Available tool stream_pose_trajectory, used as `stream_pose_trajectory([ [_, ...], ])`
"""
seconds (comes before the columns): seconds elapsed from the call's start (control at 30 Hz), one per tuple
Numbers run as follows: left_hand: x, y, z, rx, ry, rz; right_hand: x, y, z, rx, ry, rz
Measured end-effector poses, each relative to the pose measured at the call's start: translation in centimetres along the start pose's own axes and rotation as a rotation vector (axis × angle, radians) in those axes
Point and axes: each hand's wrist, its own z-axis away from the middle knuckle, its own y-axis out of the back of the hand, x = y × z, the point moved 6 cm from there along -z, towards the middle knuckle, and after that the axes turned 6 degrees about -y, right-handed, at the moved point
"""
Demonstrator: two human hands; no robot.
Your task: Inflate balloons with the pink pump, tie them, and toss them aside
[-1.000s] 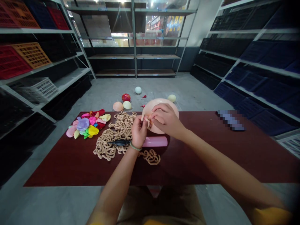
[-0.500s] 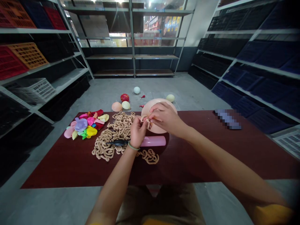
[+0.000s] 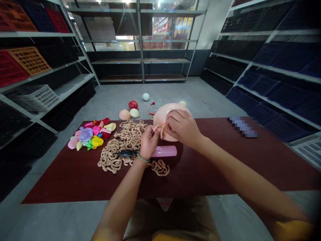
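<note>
An inflated peach balloon [image 3: 163,115] hovers above the dark red table [image 3: 225,164]. My right hand [image 3: 183,129] grips it at the neck end, fingers curled over the front. My left hand [image 3: 148,140] pinches the stretched balloon neck [image 3: 162,130] just left of the right hand. Under my hands lie a pink hand pump [image 3: 164,151] and a tangled beige plastic chain strip [image 3: 122,147]. A heap of flat coloured balloons [image 3: 90,136] sits at the table's left.
Several small inflated balloons [image 3: 133,104] lie on the grey floor beyond the table. Metal shelving with crates [image 3: 27,58] lines the left, dark crates fill the shelves on the right. A blurred object [image 3: 242,126] rests on the table's far right.
My hands and the balloon shifted slightly right. The neck is now pulled out more between my fingers. The view moved a little.
</note>
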Motion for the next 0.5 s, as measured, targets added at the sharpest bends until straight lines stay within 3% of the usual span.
stream_pose_trajectory([
  [0.23,-0.4,-0.5,0.5,-0.048,0.054,-0.048,1.4,0.1,0.8,0.058,0.004,0.094],
  [0.5,-1.0,-0.4,0.1,0.001,0.108,0.107,1.2,-0.2,1.5,0.025,-0.065,-0.188],
])
